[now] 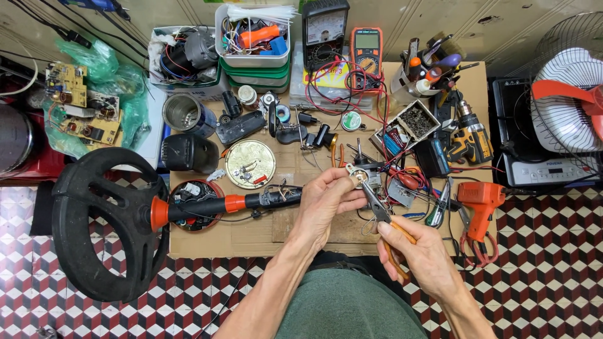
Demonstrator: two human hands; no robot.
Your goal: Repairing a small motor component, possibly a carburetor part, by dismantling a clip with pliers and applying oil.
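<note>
My left hand point(328, 201) pinches a small round metal part point(358, 176) over the cardboard-covered bench point(251, 235). My right hand point(418, 254) grips orange-handled pliers point(380, 210), and their jaws close on that same part from below right. Thin wires trail off the part. A black pole with orange collars point(232, 204) lies across the bench just left of my left hand, joined to a large black ring point(103, 223) that hangs past the bench's left edge.
A round circuit board point(250, 163) and an open round housing point(195, 194) lie left of my hands. Behind them stand two multimeters point(345, 37), plastic boxes, a tin can point(183, 113), a screw box and a tool cup. A drill point(470, 138), an orange soldering gun point(480, 201) and a fan point(568, 94) sit to the right.
</note>
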